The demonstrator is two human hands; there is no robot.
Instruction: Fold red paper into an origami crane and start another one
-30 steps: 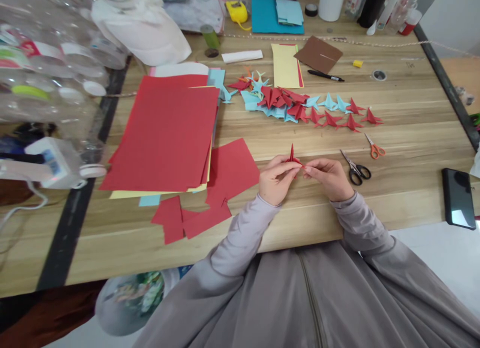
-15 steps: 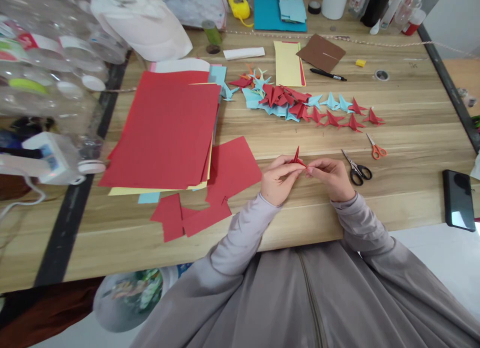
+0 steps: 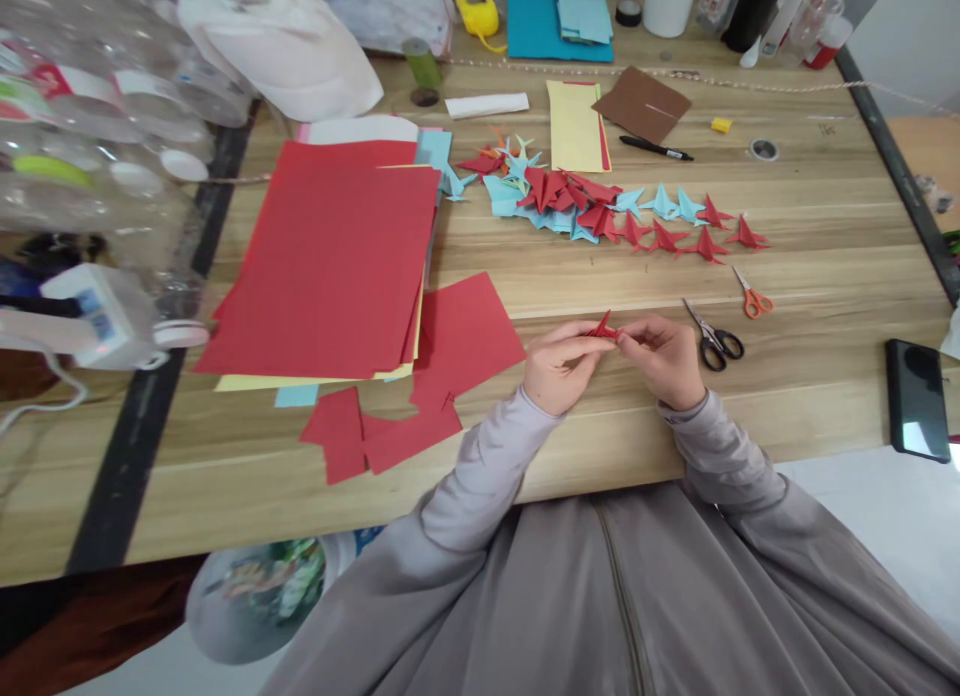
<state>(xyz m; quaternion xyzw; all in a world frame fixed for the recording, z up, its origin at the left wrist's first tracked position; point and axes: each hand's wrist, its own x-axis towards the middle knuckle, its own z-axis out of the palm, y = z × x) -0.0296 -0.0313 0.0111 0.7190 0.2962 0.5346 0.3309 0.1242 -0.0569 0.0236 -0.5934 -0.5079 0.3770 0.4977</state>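
Observation:
A small red origami crane (image 3: 602, 330) is pinched between my two hands above the front of the table. My left hand (image 3: 564, 367) is closed on its left side, and my right hand (image 3: 664, 356) grips its right end with thumb and fingers. One pointed red tip stands up between them; the rest is partly hidden by the fingers. Beyond the hands lie several finished red cranes (image 3: 705, 244) and light blue cranes (image 3: 663, 203), some heaped together. Black-handled scissors (image 3: 718, 344) lie just right of my right hand, with smaller orange-handled scissors (image 3: 756, 298) behind them.
A stack of red paper sheets (image 3: 330, 256) covers the left part of the table, with red scraps (image 3: 409, 439) in front. Farther back are yellow paper (image 3: 574, 126), a brown square (image 3: 643, 104), a black pen (image 3: 656, 149) and a tape measure (image 3: 478, 14). A phone (image 3: 916, 398) lies at right.
The crane's raised tip has tilted to the right and sits lower. My right hand has turned slightly and shifted a little to the left; both hands keep their hold.

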